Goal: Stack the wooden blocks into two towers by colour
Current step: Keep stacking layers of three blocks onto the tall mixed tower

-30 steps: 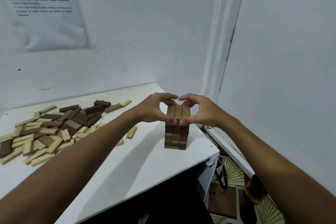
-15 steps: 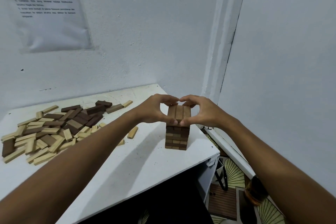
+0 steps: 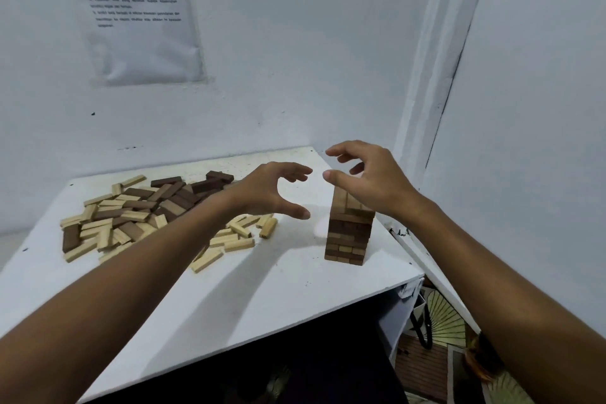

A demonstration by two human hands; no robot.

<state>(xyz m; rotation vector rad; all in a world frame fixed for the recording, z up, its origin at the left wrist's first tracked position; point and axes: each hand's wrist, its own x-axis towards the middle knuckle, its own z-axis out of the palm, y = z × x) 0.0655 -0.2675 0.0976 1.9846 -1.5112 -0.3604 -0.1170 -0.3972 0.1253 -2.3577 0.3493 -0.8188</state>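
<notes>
Both hands hang clear of the brown tower point(image 3: 349, 228): the left hand point(image 3: 269, 190) beside it, the right hand point(image 3: 370, 179) just above its top, each with fingers loosely spread and holding nothing, probably so the top layer sits undisturbed. That tower stands near the tabletop's point(image 3: 229, 292) right edge, well apart from the loose pile point(image 3: 147, 216) of pale and dark blocks toward the back left corner, which leaves room for a second tower.

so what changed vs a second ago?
Both hands let go of the tower top: left hand pulled back leftward, right hand lifted above it, both open. Tower and loose block pile unchanged.
</notes>
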